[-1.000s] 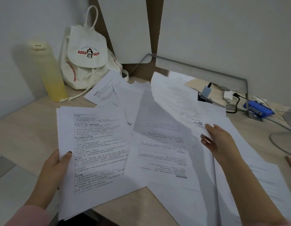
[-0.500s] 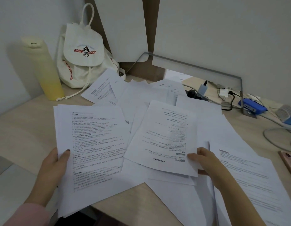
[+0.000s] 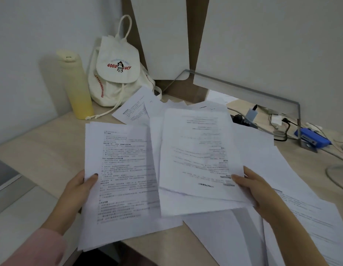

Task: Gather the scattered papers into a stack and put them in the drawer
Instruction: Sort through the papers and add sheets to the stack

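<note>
A stack of printed papers [image 3: 124,169] lies over the desk's front edge, and my left hand [image 3: 80,191] pinches its left edge with the thumb on top. My right hand [image 3: 253,187] holds a printed sheet [image 3: 197,154] by its lower right corner, beside the stack and partly overlapping it. More loose sheets [image 3: 293,200] lie scattered under and to the right of it. Another printed sheet [image 3: 134,108] lies near the bag at the back. No drawer is in view.
A yellow bottle [image 3: 76,87] and a white drawstring bag [image 3: 117,73] stand at the back left of the wooden desk [image 3: 38,148]. A metal stand [image 3: 247,89], cables and a blue device [image 3: 310,138] sit at the back right.
My right hand has carried the sheet leftward, from the middle of the scattered pile to beside the stack held by my left hand. The left hand has stayed on the stack.
</note>
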Demonstrator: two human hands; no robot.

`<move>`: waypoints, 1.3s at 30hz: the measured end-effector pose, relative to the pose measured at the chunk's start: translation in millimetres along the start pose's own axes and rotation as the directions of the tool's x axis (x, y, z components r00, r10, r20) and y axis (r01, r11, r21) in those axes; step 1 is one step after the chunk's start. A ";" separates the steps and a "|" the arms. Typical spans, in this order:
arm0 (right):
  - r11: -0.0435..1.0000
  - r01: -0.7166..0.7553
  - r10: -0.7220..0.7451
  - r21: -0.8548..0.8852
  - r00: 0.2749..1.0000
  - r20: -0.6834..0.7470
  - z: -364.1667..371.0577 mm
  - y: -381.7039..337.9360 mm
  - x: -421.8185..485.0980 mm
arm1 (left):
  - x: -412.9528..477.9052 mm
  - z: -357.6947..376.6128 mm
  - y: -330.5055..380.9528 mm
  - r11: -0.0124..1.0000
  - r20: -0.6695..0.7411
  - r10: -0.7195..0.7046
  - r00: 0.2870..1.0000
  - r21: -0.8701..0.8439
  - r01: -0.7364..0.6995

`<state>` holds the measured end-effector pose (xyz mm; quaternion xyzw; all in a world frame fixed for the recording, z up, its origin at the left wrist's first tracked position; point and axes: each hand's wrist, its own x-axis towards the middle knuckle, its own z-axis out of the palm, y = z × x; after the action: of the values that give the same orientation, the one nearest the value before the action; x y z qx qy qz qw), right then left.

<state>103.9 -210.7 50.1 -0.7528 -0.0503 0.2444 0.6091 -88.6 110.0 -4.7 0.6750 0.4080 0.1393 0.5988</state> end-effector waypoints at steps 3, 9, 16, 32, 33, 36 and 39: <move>0.945 0.030 0.003 -0.326 0.995 0.102 6.3 -19.8 13.9 | 2.4 -11.4 1.0 1.000 0.069 -0.029 0.997 0.004 0.029; 0.529 0.181 0.101 -0.829 0.957 0.273 42.1 -58.7 65.3 | 13.0 -23.8 4.6 0.993 0.207 -0.104 0.973 -0.038 0.114; 0.203 0.283 0.146 -0.937 0.938 0.315 80.7 -76.8 93.5 | 19.7 -22.1 6.1 0.973 0.231 -0.151 0.961 -0.139 0.186; 0.816 -0.014 0.004 -0.578 1.000 -0.018 60.1 -10.1 53.4 | 13.7 -9.2 -2.2 0.966 0.062 -0.016 0.998 -0.258 0.031; 0.859 -0.048 0.054 -0.511 0.999 -0.003 57.8 -4.7 43.7 | 13.4 -8.7 -2.8 0.955 0.069 -0.011 0.998 -0.295 0.031; 0.938 -0.089 0.108 -0.335 0.993 0.039 54.8 6.5 24.5 | 13.4 -8.7 -4.7 0.921 0.081 -0.011 0.997 -0.387 0.042; 0.986 -0.120 0.129 -0.114 0.989 0.069 56.5 11.1 16.6 | 9.3 -6.3 -4.9 0.884 0.094 0.014 0.995 -0.466 0.031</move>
<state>91.7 -156.9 26.8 -0.7768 -0.0395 0.3072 0.5483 -89.0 120.8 -10.5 0.5149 0.3365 0.1986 0.7630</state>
